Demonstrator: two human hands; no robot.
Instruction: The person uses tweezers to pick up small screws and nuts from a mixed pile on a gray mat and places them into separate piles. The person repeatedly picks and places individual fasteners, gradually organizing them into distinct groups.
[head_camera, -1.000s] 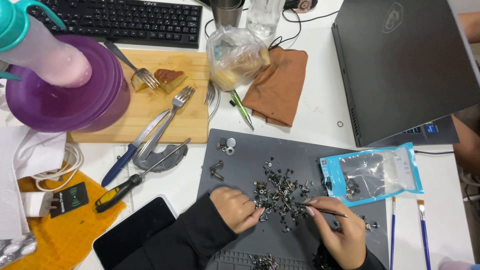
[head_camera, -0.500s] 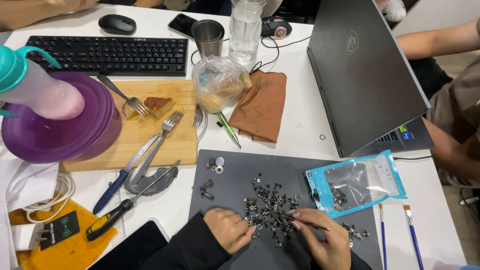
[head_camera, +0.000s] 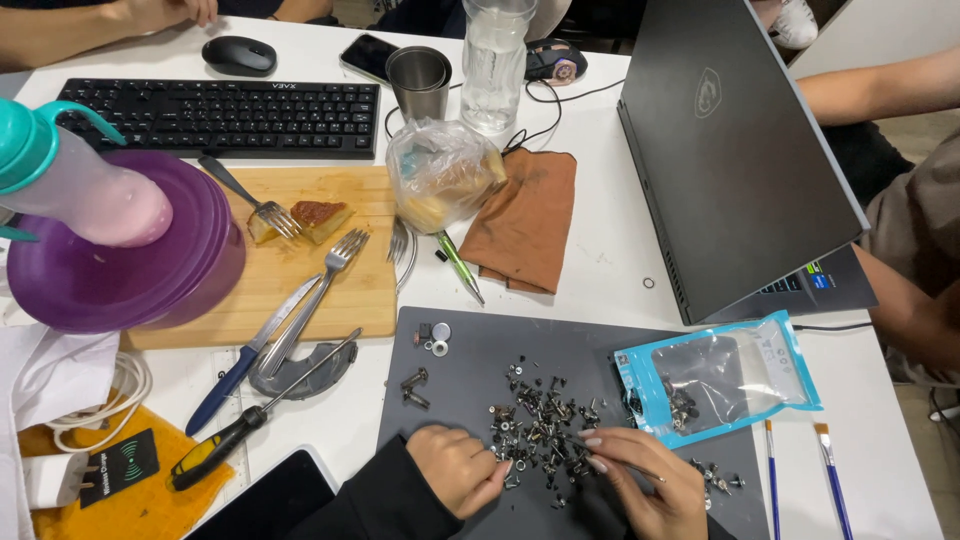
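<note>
**Small screws sorted on the grey mat**

A heap of small dark screws (head_camera: 540, 425) is spread on the grey mat (head_camera: 470, 350), near its front edge, between the two hands. The left hand (head_camera: 455, 470) is loosely curled, with its fingertips laid at the left side of the heap; whether a screw is pinched cannot be told. The right hand (head_camera: 640, 480) is closed around thin tweezers (head_camera: 610, 458), whose tips are pointed into the heap. The screws are judged to be very light, hard and easily rolled, so each one is best taken at the head or shank with the tweezer tips. A blue plastic bag (head_camera: 720, 375) with more screws is lying at the right edge of the mat, and a screwdriver (head_camera: 240, 425) is placed left of it
</note>
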